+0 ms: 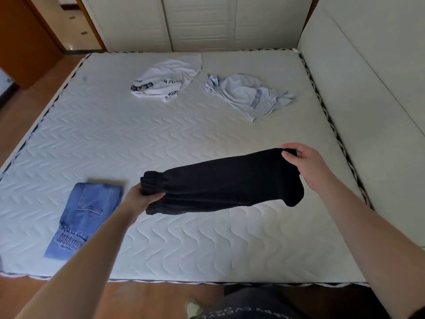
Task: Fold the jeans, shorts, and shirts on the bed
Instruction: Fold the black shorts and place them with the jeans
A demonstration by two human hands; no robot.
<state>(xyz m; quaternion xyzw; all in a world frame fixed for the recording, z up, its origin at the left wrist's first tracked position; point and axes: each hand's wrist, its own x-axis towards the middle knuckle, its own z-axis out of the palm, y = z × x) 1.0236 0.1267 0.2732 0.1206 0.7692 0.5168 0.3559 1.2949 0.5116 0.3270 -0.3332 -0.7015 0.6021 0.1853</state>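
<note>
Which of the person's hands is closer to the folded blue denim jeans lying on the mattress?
The left. The left hand grips the gathered end of the black shorts just right of the folded blue denim jeans. The right hand pinches the shorts' other end, far across the quilted mattress.

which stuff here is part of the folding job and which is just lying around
Part of the job:
- black shorts, held above the bed by left hand and right hand
- folded blue jeans
- crumpled white shirt
- crumpled pale blue shirt
- bed, the work surface

Just there:
- white wardrobe doors
- wooden door
- shoe on the floor
</note>
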